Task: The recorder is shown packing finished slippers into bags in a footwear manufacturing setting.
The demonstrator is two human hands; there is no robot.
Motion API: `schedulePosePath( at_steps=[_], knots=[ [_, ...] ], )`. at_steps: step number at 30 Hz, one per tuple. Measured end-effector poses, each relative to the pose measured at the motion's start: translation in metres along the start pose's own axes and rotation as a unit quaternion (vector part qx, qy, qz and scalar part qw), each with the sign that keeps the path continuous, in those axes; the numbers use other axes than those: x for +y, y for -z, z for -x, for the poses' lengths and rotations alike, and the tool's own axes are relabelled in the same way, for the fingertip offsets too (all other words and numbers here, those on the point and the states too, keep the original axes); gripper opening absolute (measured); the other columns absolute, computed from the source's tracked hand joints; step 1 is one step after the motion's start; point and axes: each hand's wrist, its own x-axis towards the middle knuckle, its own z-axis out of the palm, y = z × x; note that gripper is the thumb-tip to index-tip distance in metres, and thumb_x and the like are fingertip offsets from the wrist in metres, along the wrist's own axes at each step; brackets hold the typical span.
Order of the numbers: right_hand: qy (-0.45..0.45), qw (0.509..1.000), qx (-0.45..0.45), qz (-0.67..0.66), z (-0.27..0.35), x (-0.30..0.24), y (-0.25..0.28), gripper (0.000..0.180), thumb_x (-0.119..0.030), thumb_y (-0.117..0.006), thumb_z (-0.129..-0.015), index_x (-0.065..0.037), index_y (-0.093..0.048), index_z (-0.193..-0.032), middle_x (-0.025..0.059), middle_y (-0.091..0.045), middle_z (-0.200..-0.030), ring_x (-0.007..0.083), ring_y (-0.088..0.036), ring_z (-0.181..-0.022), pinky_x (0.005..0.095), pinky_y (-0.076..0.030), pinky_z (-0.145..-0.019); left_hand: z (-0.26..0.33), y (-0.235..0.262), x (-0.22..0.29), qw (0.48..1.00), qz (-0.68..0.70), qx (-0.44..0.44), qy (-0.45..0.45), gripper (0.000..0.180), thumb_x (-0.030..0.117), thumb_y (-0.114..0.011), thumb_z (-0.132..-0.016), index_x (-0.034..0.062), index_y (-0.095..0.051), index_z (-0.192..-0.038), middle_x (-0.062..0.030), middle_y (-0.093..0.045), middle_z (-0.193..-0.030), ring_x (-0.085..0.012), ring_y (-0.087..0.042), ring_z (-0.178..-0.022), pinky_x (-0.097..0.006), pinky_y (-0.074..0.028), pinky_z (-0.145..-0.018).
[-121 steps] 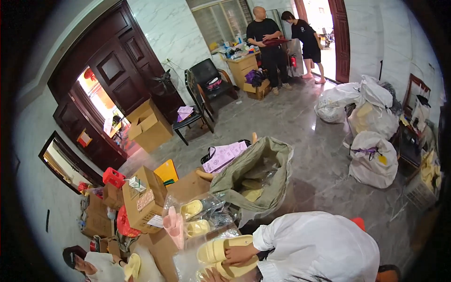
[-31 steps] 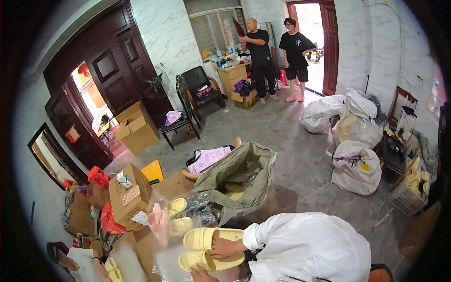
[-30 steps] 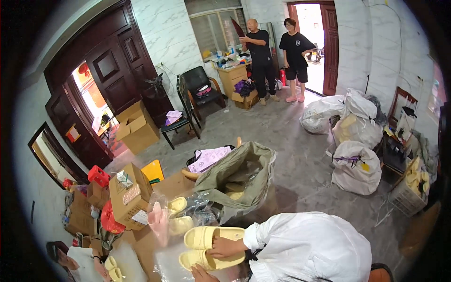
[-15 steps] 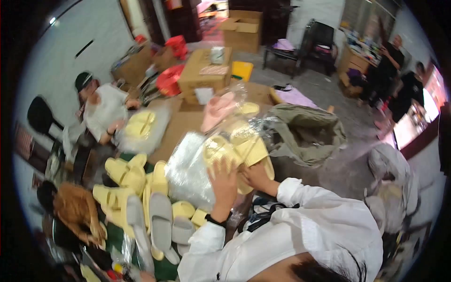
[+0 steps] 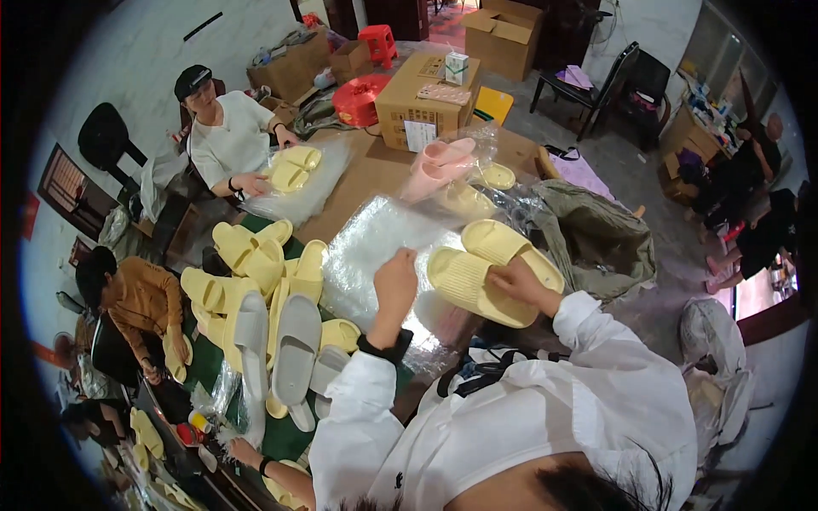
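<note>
A pair of yellow slippers (image 5: 464, 274), side by side and tilted, is in my right hand (image 5: 521, 285), whose fingers are wrapped over their middle. My left hand (image 5: 397, 277) is closed just left of the slippers, over a stack of clear plastic bags (image 5: 362, 255); whatever lies between its fingers is hidden. Beyond the slippers lie a pink pair (image 5: 434, 170) in clear film and another yellow slipper (image 5: 497, 176). Left of the bags is a heap of yellow slippers (image 5: 251, 251) with grey slippers (image 5: 298, 341) on its near side.
A cardboard box (image 5: 413, 119) stands at the table's far side. An open olive sack (image 5: 596, 247) is at the right. Across the table, a person in white (image 5: 223, 136) handles bagged yellow slippers (image 5: 294, 169). At the left sits a person in brown (image 5: 149, 298); another person's hand (image 5: 243, 451) reaches in near the lower edge.
My left hand has come off the yellow slippers and closed over the plastic bags. My right hand has moved the slippers to the right. The whole view has shifted.
</note>
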Motion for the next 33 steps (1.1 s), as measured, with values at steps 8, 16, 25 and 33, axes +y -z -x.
schedulePosePath(
  at_steps=[8,16,25,33],
  knots=[
    [-0.161,0.956,0.032,-0.242,0.02,0.007,0.025,0.029,-0.017,-0.063,-0.08,-0.001,-0.061,-0.104,0.008,-0.066,-0.089,0.0103,-0.059,-0.079,0.0262,-0.046,-0.071,-0.037,-0.034,-0.056,0.98,0.171,-0.043,0.096,0.021,0.018,-0.051,-0.085,-0.0012,-0.058,-0.081,-0.0129,-0.065,-0.072,-0.0224,-0.063,-0.065,-0.032,-0.048,-0.061],
    [-0.119,0.93,-0.001,-0.347,0.023,0.016,0.047,0.023,-0.017,-0.054,-0.081,0.0,-0.052,-0.066,-0.0039,-0.046,-0.058,0.0045,-0.039,-0.06,0.0266,-0.036,-0.054,-0.032,-0.077,-0.041,0.974,0.14,-0.173,-0.033,0.017,0.014,-0.055,-0.083,-0.0028,-0.056,-0.08,-0.0186,-0.062,-0.081,-0.0268,-0.061,-0.076,-0.035,-0.046,-0.068],
    [-0.066,0.927,-0.173,-0.327,-0.008,-0.008,0.033,0.031,-0.023,-0.06,-0.08,0.0,-0.062,-0.1,-0.0017,-0.064,-0.08,0.0056,-0.049,-0.07,0.0251,-0.041,-0.062,-0.007,-0.101,-0.078,0.877,0.37,-0.287,0.108,0.016,0.018,-0.048,-0.089,0.0022,-0.05,-0.087,-0.0066,-0.058,-0.072,-0.0119,-0.053,-0.066,-0.026,-0.044,-0.057],
    [-0.064,0.922,-0.174,-0.341,-0.013,0.023,0.003,0.031,-0.031,-0.063,-0.077,-0.004,-0.067,-0.091,-0.0005,-0.065,-0.074,0.0084,-0.053,-0.069,0.0282,-0.042,-0.064,0.009,-0.076,-0.044,0.937,0.237,-0.255,0.006,0.031,0.02,-0.05,-0.089,-0.0054,-0.058,-0.105,-0.0113,-0.064,-0.087,-0.0156,-0.059,-0.079,-0.027,-0.047,-0.07]
  ],
)
